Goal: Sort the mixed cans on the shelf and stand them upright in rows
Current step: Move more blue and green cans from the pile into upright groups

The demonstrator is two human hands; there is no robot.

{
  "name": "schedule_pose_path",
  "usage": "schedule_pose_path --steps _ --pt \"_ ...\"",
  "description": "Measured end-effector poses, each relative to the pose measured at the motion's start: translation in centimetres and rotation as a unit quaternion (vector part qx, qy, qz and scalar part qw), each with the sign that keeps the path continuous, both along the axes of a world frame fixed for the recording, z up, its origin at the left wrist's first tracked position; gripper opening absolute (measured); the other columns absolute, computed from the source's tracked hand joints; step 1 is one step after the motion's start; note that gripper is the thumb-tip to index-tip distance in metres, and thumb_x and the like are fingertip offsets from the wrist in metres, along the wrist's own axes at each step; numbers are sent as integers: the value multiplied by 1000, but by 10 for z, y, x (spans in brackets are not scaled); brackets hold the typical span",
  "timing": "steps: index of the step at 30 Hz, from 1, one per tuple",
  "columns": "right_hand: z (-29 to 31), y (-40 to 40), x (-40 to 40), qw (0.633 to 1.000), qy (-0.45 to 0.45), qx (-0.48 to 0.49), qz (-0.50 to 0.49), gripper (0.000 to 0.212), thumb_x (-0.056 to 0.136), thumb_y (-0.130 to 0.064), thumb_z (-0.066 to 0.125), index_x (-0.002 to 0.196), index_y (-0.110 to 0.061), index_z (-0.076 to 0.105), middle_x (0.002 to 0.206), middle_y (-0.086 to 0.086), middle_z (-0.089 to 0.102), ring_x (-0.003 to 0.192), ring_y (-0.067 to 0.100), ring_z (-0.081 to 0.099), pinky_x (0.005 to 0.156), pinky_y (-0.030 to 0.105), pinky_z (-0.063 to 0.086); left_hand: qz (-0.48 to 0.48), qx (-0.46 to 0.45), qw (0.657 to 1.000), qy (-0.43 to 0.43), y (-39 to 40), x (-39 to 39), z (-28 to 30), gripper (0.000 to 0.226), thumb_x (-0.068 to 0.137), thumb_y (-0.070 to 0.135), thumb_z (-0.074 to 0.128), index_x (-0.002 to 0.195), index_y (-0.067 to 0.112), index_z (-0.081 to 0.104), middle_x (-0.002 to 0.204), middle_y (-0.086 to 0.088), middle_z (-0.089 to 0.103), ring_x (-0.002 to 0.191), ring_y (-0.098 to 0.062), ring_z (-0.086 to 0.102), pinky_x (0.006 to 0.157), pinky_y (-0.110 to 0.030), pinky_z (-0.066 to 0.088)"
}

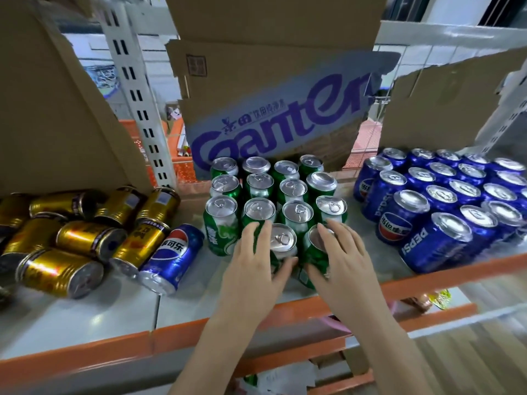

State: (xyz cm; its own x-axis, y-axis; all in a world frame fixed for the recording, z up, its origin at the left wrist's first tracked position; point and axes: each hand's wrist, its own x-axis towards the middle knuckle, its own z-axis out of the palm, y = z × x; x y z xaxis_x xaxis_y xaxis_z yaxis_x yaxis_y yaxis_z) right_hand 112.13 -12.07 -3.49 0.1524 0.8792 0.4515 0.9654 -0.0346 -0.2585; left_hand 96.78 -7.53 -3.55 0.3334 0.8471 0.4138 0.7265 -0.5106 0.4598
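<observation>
Well left of the fingers, gold cans (77, 238) lie tumbled on the shelf (85, 317), with one stray blue can (171, 256) on its side nearer in. The left hand (256, 266) curls its fingers (253, 232) round an upright green can (282, 246); the right hand (339, 260) grips a second green can (313, 252) just beside it, at the front of the green rows (273, 189). Right of the fingers stand the blue rows (453, 195). The cans look rigid, smooth and likely slippery, probably full and weighty; the mid-wall is the best hold.
</observation>
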Motion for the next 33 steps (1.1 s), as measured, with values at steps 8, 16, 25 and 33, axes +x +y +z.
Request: schedule_pose_path --steps 8,16,25,33 --pt "19 -6 -56 997 18 63 34 56 73 -11 75 124 -3 55 124 12 56 117 29 46 100 44 40 51 -14 996 76 -8 -87 7 49 82 39 66 121 10 59 114 -6 62 104 -28 59 81 -37 50" --pt "-10 7 -210 991 40 25 124 47 75 -25 57 116 -4 59 112 9 63 108 23 51 95 34 45 182 -22 978 101 -36 -263 -8 43 73 43 57 99 10 67 94 -7 67 85 -31 65 63 -40 54" --pt "-19 -7 -443 966 42 -37 253 46 80 -30 55 123 -12 57 116 2 61 109 21 57 93 36 45 313 -37 944 101 -97 -514 -18 44 69 31 61 102 1 67 99 -17 65 85 -40 62 70 -47 53" --pt "-6 -1 -546 954 11 -76 291 46 76 -30 59 118 -10 60 111 3 62 107 23 54 89 39 47 376 -131 910 113 -127 -619 -39 39 76 28 75 106 4 67 101 -15 66 90 -38 61 69 -44 53"
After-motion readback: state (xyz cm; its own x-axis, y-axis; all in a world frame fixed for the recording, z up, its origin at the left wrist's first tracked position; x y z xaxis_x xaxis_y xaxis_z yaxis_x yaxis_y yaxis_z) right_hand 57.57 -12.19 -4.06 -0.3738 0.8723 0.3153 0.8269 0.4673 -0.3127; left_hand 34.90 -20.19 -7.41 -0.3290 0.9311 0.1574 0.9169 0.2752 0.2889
